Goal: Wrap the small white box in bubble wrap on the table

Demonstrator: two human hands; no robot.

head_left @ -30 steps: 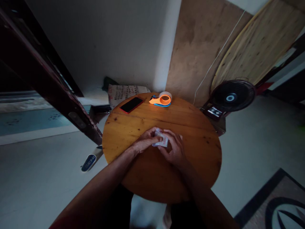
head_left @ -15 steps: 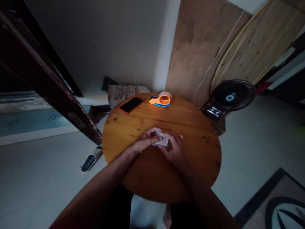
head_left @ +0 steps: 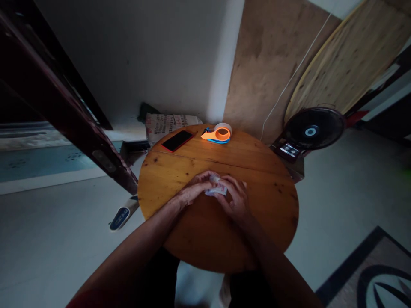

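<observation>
Head view shows two bare hands close together, both grasping one small, pale, thin packet with pink marks [head_left: 222,190]. Left hand [head_left: 195,189] pinches one end, and right hand [head_left: 236,196] has its fingers bent over the other end. I cannot tell if the packet is paper or plastic. Half a second ago, more of its front showed. Now the right fingers hide a bit more, and the left thumb has slid back a little. I think the hands are only shifting their hold, so the work on the packet does not look done.

Under the hands is a round, orange-brown wooden surface [head_left: 269,209] with dark spots. At its far edge lie a flat black phone with a red rim [head_left: 177,141] and, beside it, an orange and blue plastic tape holder [head_left: 212,135]. Both have stayed put. Just behind is a pale printed bag [head_left: 167,125]. To the right sits a round black fan [head_left: 324,126]. Past that, a big round wooden board [head_left: 343,64] leans up near the gray wall [head_left: 135,51].
</observation>
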